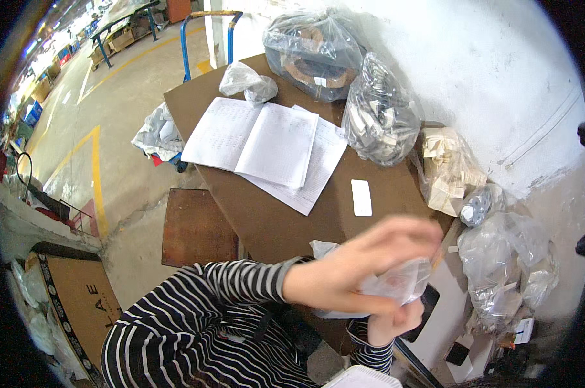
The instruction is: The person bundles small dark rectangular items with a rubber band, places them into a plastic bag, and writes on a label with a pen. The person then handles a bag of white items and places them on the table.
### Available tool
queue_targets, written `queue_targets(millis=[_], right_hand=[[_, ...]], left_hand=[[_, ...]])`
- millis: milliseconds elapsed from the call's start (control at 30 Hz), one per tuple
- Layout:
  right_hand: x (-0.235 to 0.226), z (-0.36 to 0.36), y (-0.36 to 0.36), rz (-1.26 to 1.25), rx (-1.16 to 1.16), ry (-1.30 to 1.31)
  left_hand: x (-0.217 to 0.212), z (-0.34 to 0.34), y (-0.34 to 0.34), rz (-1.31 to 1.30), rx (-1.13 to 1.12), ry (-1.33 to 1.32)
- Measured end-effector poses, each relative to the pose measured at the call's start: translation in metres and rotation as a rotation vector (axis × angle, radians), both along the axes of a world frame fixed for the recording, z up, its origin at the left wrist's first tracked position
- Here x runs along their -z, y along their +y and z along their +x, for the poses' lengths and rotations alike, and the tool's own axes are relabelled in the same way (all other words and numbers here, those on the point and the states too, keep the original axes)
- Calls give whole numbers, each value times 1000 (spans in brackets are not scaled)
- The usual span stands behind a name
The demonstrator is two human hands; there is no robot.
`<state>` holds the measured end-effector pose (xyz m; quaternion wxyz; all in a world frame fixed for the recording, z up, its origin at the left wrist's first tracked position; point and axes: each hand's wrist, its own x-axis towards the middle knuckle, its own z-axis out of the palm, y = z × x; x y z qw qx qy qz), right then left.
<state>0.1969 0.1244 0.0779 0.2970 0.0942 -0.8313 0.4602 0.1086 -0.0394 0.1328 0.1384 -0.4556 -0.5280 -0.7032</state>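
Note:
A clear plastic bag (401,282) with a faint reddish mark is between my two hands, over the table's near right part. My right hand (396,321) is closed on the bag's lower edge. Above it reaches my left hand (370,262), blurred by motion, its thumb spread wide from the curved fingers and the bag showing in the gap. Whether the left fingertips touch the bag cannot be made out. More pale plastic (325,249) shows behind my left wrist. Next to my right hand lies a dark phone-like slab (423,313).
The brown table (273,213) carries an open notebook (250,139), loose sheets, a white card (361,198) and a small knotted bag (248,82). Large filled bags (383,110) line the white wall. A wooden stool (199,226) stands left, and a cardboard box (82,304) lower left.

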Motion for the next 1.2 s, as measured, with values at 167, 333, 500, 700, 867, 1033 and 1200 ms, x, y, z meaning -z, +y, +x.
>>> queue_targets(millis=[167, 333, 500, 700, 867, 1033, 1200], right_hand=[[-38, -33, -29, -274, -234, 11], [-48, -42, -26, -806, -44, -80], [-1, -35, 5, -795, -464, -309], [-26, -44, 2, 179, 71, -35], [-40, -56, 33, -105, -25, -159], [-22, -62, 33, -579, -119, -183], [-29, -60, 33, -361, 80, -95]], left_hand=[[70, -3, -18, -407, 419, -302], [72, -23, -29, -310, 417, -457], [80, -38, -34, -280, 461, -661], [68, -40, -29, -460, 275, -520], [66, -43, -24, -684, 235, -289], [58, -36, -9, -419, 511, -833], [59, -31, -1, -648, 312, -470]])
